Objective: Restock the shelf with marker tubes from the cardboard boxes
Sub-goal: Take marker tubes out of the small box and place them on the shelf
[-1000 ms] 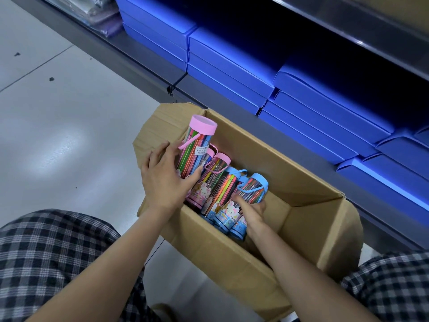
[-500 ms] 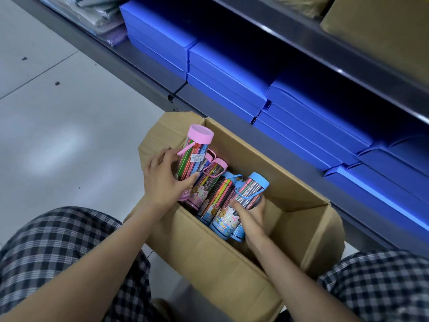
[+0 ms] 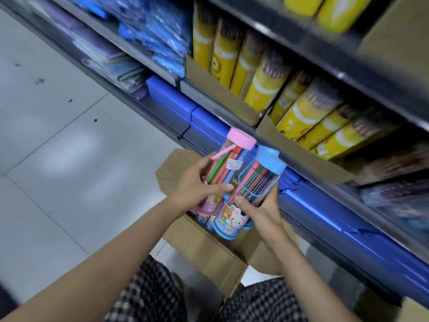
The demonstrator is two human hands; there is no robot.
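Head view: my left hand [image 3: 197, 187] gripped the pink tube [image 3: 228, 163] and my right hand [image 3: 260, 206] gripped the blue tube [image 3: 255, 189], fingers curled round each, both held above the box [image 3: 209, 249]. Long axes tilted up toward the shelf [image 3: 301, 163], right hand nearer. Yellow tubes [image 3: 299, 112] crowded that tier, so I judged free space scarce; frame blurred.

- Our left hand [image 3: 195, 184] is raised in front of us, forearm bare, fingers curled in a grip.
- Our right hand [image 3: 260, 208] grips alongside it, thumb pointing left.
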